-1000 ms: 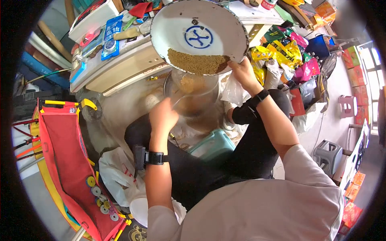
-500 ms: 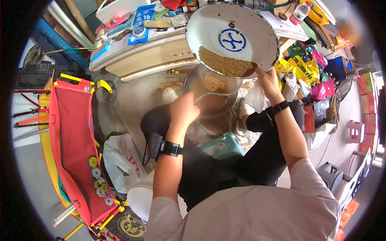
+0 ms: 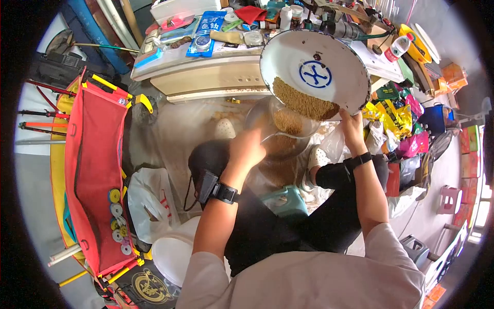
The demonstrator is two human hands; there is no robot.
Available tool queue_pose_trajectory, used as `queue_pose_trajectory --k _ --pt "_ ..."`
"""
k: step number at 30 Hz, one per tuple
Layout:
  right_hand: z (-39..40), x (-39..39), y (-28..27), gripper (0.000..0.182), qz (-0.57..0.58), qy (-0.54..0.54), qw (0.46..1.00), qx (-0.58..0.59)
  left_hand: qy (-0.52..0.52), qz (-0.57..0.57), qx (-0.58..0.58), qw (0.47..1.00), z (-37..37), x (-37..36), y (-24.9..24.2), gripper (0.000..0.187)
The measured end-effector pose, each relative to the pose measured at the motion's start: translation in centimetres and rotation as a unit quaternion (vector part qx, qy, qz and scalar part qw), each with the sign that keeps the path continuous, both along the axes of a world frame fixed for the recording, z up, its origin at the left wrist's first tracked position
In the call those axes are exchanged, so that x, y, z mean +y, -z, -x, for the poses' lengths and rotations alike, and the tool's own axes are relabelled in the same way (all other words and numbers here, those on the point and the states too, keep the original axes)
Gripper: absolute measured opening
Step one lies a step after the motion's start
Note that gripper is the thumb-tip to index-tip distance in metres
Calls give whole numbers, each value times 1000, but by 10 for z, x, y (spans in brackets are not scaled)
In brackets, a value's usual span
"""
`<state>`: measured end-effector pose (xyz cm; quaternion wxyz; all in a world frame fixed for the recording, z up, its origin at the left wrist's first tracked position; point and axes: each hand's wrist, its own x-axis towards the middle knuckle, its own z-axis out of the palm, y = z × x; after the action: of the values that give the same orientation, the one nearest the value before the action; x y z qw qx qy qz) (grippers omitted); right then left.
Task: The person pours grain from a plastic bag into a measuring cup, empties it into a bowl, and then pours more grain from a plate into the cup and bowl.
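Observation:
My right hand [image 3: 352, 131] grips the near right edge of a white enamel basin [image 3: 285, 54] with a chipped dark rim and a blue mark inside. The basin is tilted, and brown granules [image 3: 303, 103] lie along its lower side. Below it is a round, see-through vessel that looks like a sieve [image 3: 253, 116], with a brown heap [image 3: 287, 122] in it. My left hand [image 3: 247, 149], slightly blurred, is closed at the sieve's left edge, where a thin bright rim line starts. Brown fine material [image 3: 278, 172] lies on the sheet underneath.
A cluttered workbench [image 3: 206, 85] stands ahead. At left is a long red fabric tray [image 3: 98, 170] beside a white plastic bag [image 3: 149, 201]. A green plastic stool [image 3: 288, 202] sits between my legs. Several colourful bags [image 3: 393, 116] are heaped at right.
The head view has shifted, so most of the scene sits lower in the picture. Both hands keep their holds, and the basin stays tilted above the sieve.

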<state>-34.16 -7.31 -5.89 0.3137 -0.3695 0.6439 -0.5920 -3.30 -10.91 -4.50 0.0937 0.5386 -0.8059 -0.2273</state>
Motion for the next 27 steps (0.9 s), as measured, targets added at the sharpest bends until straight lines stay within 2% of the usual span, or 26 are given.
queue_pose_trajectory --k 6,9,14,27 --pt "-6 1 -12 26 4 -5 1000 1 0 4 -7 1000 0 -1 2 12" --pt "1 -1 -5 25 -47 2 999 15 0 3 1 1000 0 0 3 11" --pt "-1 -2 -4 25 16 1 1000 15 1 0 1 1000 0 0 3 9" --pt "-3 -3 -4 21 49 20 996 73 4 6 5 1000 -2 0 5 9"
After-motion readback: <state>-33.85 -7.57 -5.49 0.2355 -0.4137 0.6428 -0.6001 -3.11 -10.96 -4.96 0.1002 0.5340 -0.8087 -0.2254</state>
